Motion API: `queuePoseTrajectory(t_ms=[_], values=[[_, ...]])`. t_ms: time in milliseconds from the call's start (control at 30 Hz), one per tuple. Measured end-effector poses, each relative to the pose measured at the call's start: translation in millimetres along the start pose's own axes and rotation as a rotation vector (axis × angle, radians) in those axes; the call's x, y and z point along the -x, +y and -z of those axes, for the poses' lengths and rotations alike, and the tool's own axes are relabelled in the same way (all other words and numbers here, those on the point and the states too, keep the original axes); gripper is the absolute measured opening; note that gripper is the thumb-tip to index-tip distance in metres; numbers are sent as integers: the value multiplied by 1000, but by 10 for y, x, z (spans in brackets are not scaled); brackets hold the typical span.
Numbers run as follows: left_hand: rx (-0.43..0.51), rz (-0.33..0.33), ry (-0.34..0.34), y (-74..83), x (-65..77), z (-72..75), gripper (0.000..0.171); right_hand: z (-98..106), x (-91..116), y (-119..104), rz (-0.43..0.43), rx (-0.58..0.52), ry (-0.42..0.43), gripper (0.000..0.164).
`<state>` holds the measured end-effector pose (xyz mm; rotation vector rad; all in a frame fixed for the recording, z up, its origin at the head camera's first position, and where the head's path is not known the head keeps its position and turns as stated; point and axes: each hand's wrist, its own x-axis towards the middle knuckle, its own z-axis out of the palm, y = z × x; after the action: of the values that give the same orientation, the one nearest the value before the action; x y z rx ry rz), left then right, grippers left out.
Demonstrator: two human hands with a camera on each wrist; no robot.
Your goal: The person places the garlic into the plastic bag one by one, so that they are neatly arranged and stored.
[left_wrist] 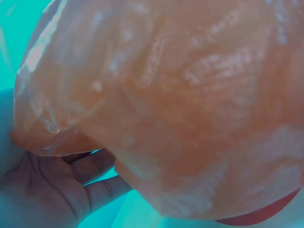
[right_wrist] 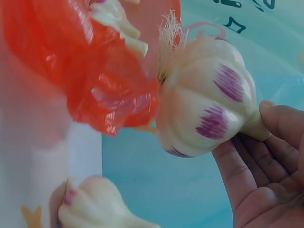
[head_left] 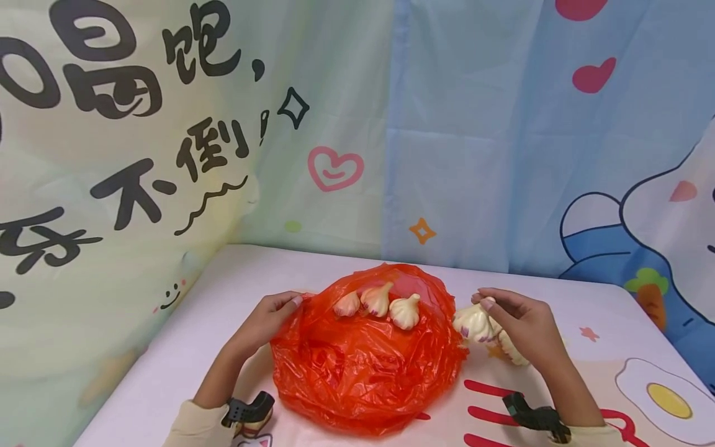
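A red plastic bag [head_left: 363, 372] lies spread on the table with its mouth facing up and back. Three garlic bulbs [head_left: 377, 299] show at its far side. My left hand [head_left: 279, 316] pinches the bag's left rim; in the left wrist view the bag film [left_wrist: 190, 118] hides part of that hand [left_wrist: 52, 190]. To the right of the bag, my right hand [head_left: 522, 320] holds a white garlic bulb [right_wrist: 209, 99] by its stem, roots toward the bag and purple streaks on its skin. Below it another garlic bulb [right_wrist: 95, 204] rests on the table.
The white table [head_left: 184, 347] carries a printed cloth with a fried egg picture [head_left: 667, 400] at the right and red stripes in front. Behind stands a printed curtain [head_left: 452, 124] with lettering and hearts. Each wrist wears a dark strap [head_left: 248, 410].
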<state>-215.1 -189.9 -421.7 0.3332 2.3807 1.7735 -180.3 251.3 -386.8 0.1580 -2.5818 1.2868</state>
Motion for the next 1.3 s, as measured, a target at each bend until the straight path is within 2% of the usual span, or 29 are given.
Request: queuePoseTrajectory(t_ms=[233,500,767,1033,1300], values=[[-1,5,4,-6,5,8,37,-97,-46,-65,33,-76,-17,39],[-5,-3,-6,-14,-1,25,38,-212,-75,-188,-5,-210,-65,44],[-5,0,-2,8,11,23,35,-296,-136,-270,-35,-184,-69,47],[3,10,0,6,16,22,36,-454,-236,-222,42,-203,-85,40],[8,2,-8,6,19,19,36,-606,-280,-266,64,-258,-101,35]])
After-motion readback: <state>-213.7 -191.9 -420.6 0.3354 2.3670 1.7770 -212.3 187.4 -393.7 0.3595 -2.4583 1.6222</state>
